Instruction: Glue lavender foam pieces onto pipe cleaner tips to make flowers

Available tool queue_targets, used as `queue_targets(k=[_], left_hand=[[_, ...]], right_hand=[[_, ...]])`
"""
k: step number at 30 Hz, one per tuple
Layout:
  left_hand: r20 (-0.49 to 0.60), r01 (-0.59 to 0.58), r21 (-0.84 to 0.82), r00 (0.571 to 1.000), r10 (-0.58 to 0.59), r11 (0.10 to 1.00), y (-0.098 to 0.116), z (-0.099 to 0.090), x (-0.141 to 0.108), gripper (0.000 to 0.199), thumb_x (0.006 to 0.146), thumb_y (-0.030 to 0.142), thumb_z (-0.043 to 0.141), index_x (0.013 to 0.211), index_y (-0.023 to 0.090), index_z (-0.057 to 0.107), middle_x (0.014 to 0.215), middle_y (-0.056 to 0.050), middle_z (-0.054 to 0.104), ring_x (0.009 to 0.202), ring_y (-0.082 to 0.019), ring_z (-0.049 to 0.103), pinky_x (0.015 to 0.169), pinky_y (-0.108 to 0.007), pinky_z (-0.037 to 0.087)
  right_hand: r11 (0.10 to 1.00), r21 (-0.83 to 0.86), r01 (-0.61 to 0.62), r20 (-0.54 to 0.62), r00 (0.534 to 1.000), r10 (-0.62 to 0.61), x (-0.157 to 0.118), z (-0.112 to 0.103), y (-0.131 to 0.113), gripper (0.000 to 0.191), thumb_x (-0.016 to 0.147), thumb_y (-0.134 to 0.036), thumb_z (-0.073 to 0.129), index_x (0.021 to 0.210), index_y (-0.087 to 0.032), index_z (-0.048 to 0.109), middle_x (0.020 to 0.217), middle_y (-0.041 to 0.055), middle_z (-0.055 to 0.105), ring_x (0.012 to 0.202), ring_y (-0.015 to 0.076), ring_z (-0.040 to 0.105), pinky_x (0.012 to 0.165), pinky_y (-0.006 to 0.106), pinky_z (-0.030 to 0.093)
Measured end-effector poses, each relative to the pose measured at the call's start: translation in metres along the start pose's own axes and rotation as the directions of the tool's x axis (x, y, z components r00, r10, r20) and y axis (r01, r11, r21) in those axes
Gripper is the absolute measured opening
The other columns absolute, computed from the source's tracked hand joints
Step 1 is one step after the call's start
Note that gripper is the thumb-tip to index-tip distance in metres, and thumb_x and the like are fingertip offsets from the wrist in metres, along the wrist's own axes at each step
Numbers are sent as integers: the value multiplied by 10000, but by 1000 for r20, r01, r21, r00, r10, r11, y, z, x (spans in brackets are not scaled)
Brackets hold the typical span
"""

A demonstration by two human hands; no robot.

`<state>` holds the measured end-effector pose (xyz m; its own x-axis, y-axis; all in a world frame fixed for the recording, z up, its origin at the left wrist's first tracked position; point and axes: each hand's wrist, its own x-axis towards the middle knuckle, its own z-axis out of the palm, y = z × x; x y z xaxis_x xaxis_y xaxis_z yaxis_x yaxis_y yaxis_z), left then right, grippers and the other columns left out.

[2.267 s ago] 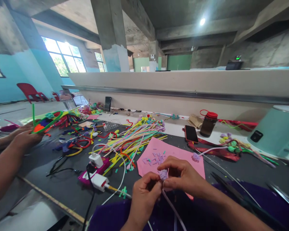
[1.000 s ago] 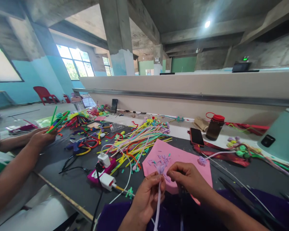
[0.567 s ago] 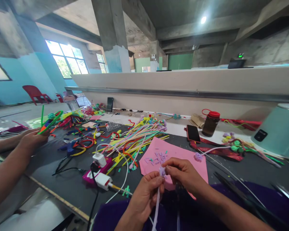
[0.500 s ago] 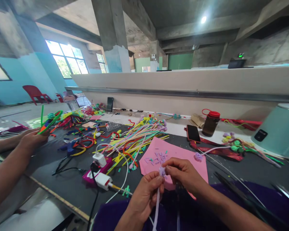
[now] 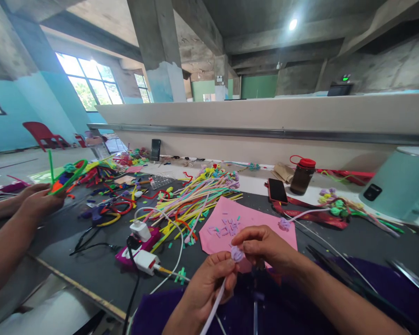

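A lilac pipe-cleaner flower (image 5: 236, 254) is between my two hands, above the near edge of a pink foam sheet (image 5: 261, 224). My left hand (image 5: 212, 274) is closed, pinching the flower just under its head, and the pale lilac stem (image 5: 213, 308) runs down out of it. Bent over the flower from the right, my right hand (image 5: 261, 244) has its fingertips closed at the petals. Short lilac and green cut bits (image 5: 226, 227) lie scattered on the sheet. Another lilac flower (image 5: 285, 224) rests at the sheet's right edge.
Left of the sheet lie a heap of pipe-cleaner flowers (image 5: 195, 197) and a purple power strip (image 5: 150, 239) with chargers. Scissors (image 5: 335, 274) are at the right. Behind stand a phone (image 5: 277, 190), a bottle (image 5: 302, 177) and a teal appliance (image 5: 391, 184). A co-worker's hands (image 5: 42, 197) hold green pipe cleaners.
The flower head has turned to show more of its rounded top, and its stem now slants further down to the left. My right fingers have shifted slightly over it. The view has swung slightly.
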<state>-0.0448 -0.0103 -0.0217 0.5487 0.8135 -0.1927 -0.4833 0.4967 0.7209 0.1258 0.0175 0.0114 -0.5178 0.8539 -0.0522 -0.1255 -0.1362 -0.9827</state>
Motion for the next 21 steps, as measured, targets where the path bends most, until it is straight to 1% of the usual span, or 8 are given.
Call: queue_targets(k=[5, 10, 17, 21], left_hand=[[26, 30, -2, 999, -30, 1000, -1, -2, 2, 194, 640, 289, 693, 630, 112, 615, 324, 40, 486, 224, -23, 302, 264, -151, 158], [42, 40, 1, 998, -40, 999, -2, -3, 3, 187, 665, 286, 673, 643, 111, 610, 333, 37, 492, 228, -24, 295, 262, -156, 152], [65, 32, 13, 997, -33, 999, -3, -4, 4, 181, 676, 275, 666, 663, 98, 626, 334, 38, 485, 225, -27, 314, 258, -152, 173], [73, 30, 22, 997, -32, 999, -2, -4, 3, 190, 672, 281, 667, 663, 95, 629, 338, 42, 472, 227, -27, 307, 254, -151, 174]], right_hand=[[1000, 28, 14, -8, 1000, -14, -1, 3, 1, 304, 669, -372, 679, 848, -126, 683, 483, -30, 535, 382, 54, 405, 360, 159, 241], [997, 75, 36, -16, 999, -35, -1, 7, 3, 259, 694, -344, 665, 836, -129, 684, 498, -29, 539, 393, 53, 412, 367, 158, 229], [994, 94, 56, 5, 998, -57, 0, 10, 11, 268, 701, -371, 666, 792, -120, 685, 500, -23, 546, 403, 59, 434, 371, 161, 258], [991, 130, 20, 31, 999, -24, 1, 10, 13, 287, 688, -374, 679, 803, -111, 682, 540, -7, 577, 403, 55, 442, 357, 151, 282]])
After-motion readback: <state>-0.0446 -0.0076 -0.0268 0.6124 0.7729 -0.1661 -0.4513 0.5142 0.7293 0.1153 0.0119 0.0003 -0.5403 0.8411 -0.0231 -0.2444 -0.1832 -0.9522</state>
